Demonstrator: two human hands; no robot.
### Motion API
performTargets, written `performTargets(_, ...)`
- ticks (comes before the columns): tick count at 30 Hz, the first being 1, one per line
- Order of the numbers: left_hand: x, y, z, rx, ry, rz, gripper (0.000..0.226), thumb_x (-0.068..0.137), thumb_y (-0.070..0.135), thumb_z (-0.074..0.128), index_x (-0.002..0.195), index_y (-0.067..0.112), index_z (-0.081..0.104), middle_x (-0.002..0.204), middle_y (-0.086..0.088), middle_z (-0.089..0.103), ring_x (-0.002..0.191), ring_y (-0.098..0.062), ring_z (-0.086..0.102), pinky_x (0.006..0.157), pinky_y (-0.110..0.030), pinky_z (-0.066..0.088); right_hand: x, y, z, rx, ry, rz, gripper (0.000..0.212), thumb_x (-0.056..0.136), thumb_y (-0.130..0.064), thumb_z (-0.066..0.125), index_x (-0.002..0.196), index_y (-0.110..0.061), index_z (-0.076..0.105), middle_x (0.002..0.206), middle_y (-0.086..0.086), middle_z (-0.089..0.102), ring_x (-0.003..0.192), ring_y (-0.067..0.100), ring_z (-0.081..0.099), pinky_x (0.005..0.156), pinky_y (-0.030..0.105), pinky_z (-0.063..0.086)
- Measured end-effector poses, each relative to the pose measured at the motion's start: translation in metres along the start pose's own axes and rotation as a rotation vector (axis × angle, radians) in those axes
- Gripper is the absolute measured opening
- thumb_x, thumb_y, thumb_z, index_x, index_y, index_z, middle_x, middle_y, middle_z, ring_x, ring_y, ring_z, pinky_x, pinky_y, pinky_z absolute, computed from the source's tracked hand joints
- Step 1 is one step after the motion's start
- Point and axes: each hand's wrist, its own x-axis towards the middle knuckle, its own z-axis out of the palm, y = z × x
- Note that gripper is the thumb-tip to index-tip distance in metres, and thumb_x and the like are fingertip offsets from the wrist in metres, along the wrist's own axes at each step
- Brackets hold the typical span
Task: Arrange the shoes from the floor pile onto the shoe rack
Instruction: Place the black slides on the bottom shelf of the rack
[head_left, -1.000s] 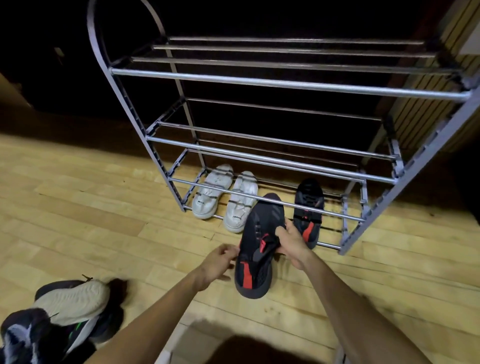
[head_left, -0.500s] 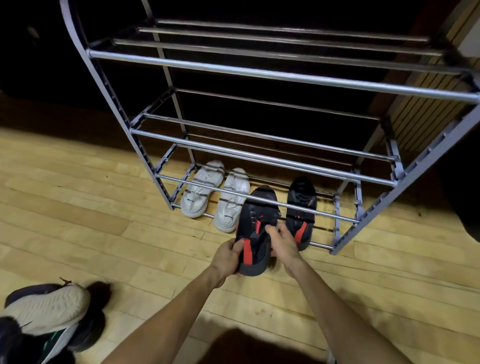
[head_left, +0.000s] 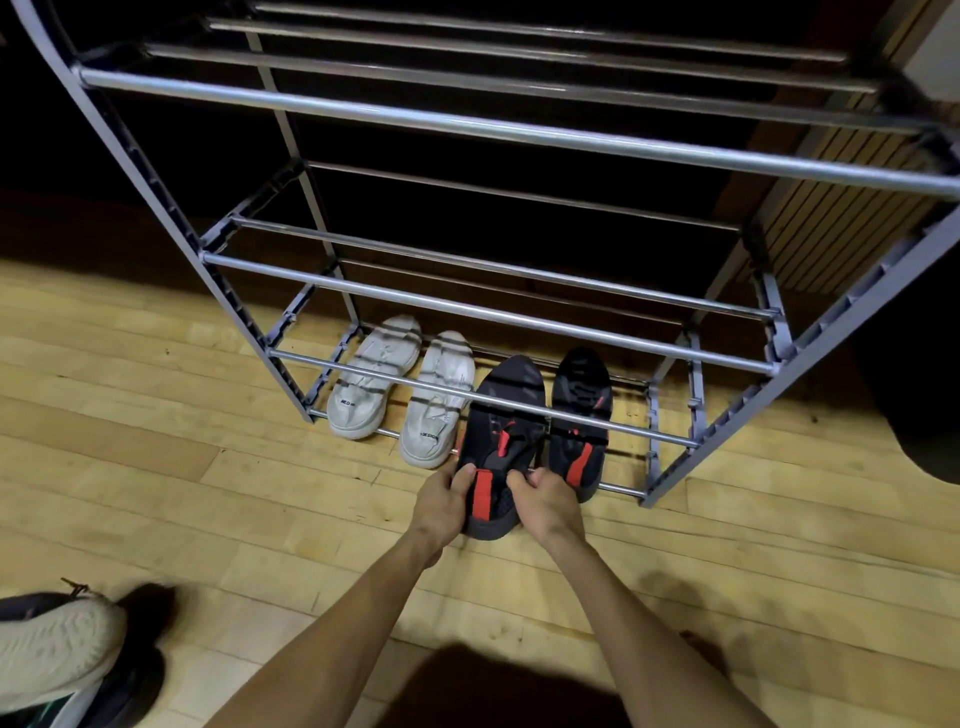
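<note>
A black shoe with red trim (head_left: 501, 441) lies toe-first on the bottom tier of the grey metal shoe rack (head_left: 498, 130), its heel sticking out over the front bar. My left hand (head_left: 441, 506) grips the heel's left side and my right hand (head_left: 543, 501) grips its right side. Its matching black shoe (head_left: 579, 415) sits on the same tier just to the right. A pair of white sneakers (head_left: 405, 387) stands on that tier to the left. The upper tiers hold nothing.
More shoes from the floor pile (head_left: 62, 654) lie at the bottom left: a pale knit shoe on top of dark ones. The floor is light wooden planks (head_left: 208, 519). A dark object (head_left: 924, 415) stands to the right of the rack.
Both hands have pushed the black shoe forward, from above the floor in front of the rack onto the bottom tier. My left hand, loose before, has taken hold of the heel.
</note>
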Motion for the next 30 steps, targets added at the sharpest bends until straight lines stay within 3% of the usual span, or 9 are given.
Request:
performTargets(2,0.001,0.000,0.002,0.020,0.019,0.038,0.020,0.102,0.027,0.045,0.098,0.022,0.064,0.094,0.000,0.071,0.089,-0.018,0.065,0.082,-0.033,0.051,0.000,0.004,0.000,-0.066,-0.010,0.014,0.043,0.092,-0.050,0.048,0.063,-0.018,0.048,0.069,-0.001,0.059,0.074,0.025,0.061,0.063,0.032,0.040)
performTargets(5,0.006,-0.002,0.003,0.054,0.019,0.057,0.023,0.102,0.030,0.046,0.099,0.016,0.065,0.092,0.000,0.071,0.086,-0.016,0.064,0.076,-0.028,0.050,0.003,0.008,0.001,-0.045,-0.043,-0.017,0.045,0.092,-0.047,0.051,0.058,-0.019,0.044,0.060,-0.005,0.051,0.069,0.024,0.056,0.062,0.032,0.038)
performTargets(8,0.013,-0.002,0.003,0.101,0.007,0.068,0.025,0.102,0.032,0.046,0.102,0.016,0.065,0.097,-0.003,0.072,0.091,-0.019,0.066,0.082,-0.033,0.051,0.007,0.009,0.000,-0.033,-0.044,-0.065,0.043,0.094,-0.043,0.051,0.059,-0.019,0.042,0.062,-0.005,0.051,0.071,0.025,0.056,0.065,0.033,0.040)
performTargets(14,0.021,-0.006,0.011,0.172,0.041,0.084,0.027,0.102,0.033,0.045,0.101,0.013,0.063,0.095,-0.003,0.070,0.092,-0.023,0.065,0.084,-0.037,0.050,0.011,0.009,-0.001,-0.171,0.013,-0.079,0.039,0.098,-0.042,0.045,0.068,-0.018,0.048,0.090,0.005,0.069,0.090,0.029,0.063,0.075,0.034,0.046)
performTargets(22,0.033,0.002,0.009,0.156,-0.030,0.002,0.036,0.097,0.044,0.046,0.114,0.016,0.061,0.107,-0.003,0.070,0.101,-0.021,0.065,0.093,-0.043,0.051,0.019,0.005,0.006,-0.112,0.068,-0.051,0.039,0.100,-0.041,0.042,0.066,-0.023,0.046,0.091,0.005,0.070,0.092,0.028,0.063,0.080,0.037,0.048)
performTargets(26,0.042,0.009,0.008,0.117,-0.013,-0.061,0.021,0.099,0.024,0.046,0.103,0.011,0.061,0.100,-0.005,0.069,0.097,-0.023,0.063,0.090,-0.040,0.049,0.027,0.004,0.007,-0.097,0.059,0.004,0.034,0.100,-0.037,0.041,0.070,-0.022,0.051,0.097,0.005,0.069,0.097,0.029,0.062,0.082,0.036,0.045)
performTargets(30,0.042,0.006,0.007,0.074,0.010,-0.064,0.023,0.097,0.014,0.044,0.096,0.008,0.067,0.093,-0.009,0.071,0.090,-0.022,0.063,0.085,-0.038,0.051,0.037,0.008,0.005,-0.106,0.071,0.029,0.032,0.100,-0.035,0.040,0.075,-0.021,0.055,0.099,0.007,0.068,0.098,0.030,0.061,0.079,0.034,0.043)
